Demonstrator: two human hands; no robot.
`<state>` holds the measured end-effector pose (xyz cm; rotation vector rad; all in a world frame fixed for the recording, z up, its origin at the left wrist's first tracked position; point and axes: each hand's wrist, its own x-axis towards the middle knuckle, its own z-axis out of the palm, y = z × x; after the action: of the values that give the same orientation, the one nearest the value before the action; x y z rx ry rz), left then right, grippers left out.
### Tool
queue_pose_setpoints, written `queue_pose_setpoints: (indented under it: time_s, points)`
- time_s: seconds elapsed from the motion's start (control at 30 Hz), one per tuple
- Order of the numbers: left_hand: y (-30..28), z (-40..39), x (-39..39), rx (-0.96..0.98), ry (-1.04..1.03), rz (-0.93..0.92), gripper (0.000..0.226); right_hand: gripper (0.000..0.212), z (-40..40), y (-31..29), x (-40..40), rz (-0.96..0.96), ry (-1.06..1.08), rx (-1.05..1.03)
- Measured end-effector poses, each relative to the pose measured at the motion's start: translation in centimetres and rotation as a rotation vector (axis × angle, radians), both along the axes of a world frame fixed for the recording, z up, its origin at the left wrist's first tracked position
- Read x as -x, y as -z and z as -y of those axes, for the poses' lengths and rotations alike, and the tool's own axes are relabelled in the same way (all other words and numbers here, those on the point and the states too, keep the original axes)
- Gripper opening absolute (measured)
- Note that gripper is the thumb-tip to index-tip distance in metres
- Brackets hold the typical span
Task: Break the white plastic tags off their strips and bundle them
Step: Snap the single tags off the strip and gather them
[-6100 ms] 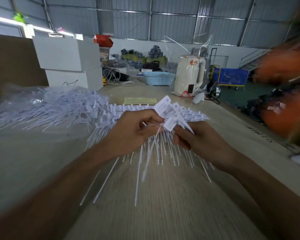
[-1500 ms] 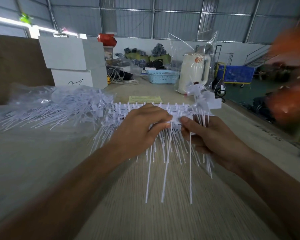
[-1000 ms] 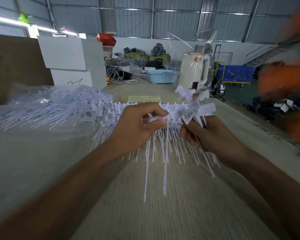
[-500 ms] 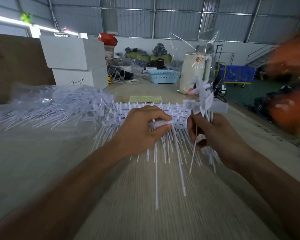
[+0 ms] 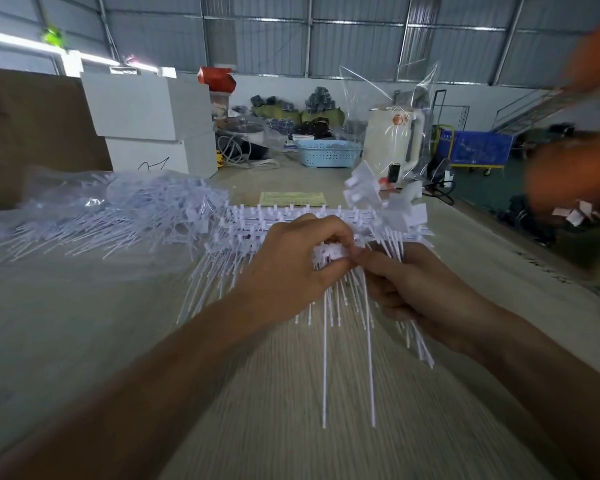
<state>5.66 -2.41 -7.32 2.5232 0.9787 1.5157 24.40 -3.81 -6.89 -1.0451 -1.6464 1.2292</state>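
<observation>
Lying far left on the wooden table [image 5: 84, 341]: a loose heap of white tags [image 5: 118, 216] on crinkled clear plastic, thin tails fanning toward the near-left edge. Standing behind the heap: two stacked white boxes [image 5: 153, 129], with a brown board [image 5: 32, 133] at the far left.

Sitting at centre, just beyond both hands: stacked tag strips [image 5: 274, 220], heads in rows, tails pointing toward the camera. Lying past them: a yellow paper slip [image 5: 291, 198].

Reaching in from lower left: the left hand [image 5: 291, 271], fingers curled, thumb and fingertips pinching the white tag head [image 5: 328, 252] of the strip being worked; two long tails hanging down from that spot toward the near table edge.

Meeting it from the right: the right hand [image 5: 416, 289], index finger and thumb pinching the same tag head, the remaining fingers curled around a bundle of separated tags [image 5: 388, 206], flat heads sticking up above the knuckles, tails trailing out below the palm.

Standing farther back, right of centre: a light blue basket [image 5: 326, 153] and a white kettle [image 5: 392, 140] wrapped in clear plastic.

Blurring across the far right: orange shapes, too smeared to identify.
</observation>
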Motion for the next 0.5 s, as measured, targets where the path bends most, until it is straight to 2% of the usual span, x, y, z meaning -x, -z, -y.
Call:
queue_pose_setpoints:
  time_s: [0.13,0.23,0.33,0.4,0.5]
  points:
    - [0.1,0.2,0.0,0.018,0.045,-0.036,0.019,0.042,-0.2,-0.2,-0.2,-0.066,0.036,0.024]
    - [0.0,0.0,0.3,0.036,0.059,-0.060,0.032,0.039,-0.3,-0.5,-0.4,-0.128,0.129,0.007]
    - [0.1,-0.6,0.9,0.027,-0.007,-0.147,0.046,0.023,-0.2,-0.9,-0.6,-0.196,0.193,0.062]
    - [0.4,-0.8,0.9,-0.015,-0.068,-0.204,0.038,0.025,-0.2,-0.9,-0.6,-0.183,0.188,0.057]
    - [0.5,-0.9,0.9,-0.098,-0.095,-0.181,0.025,0.039,-0.1,-0.5,-0.1,-0.071,0.178,-0.044]
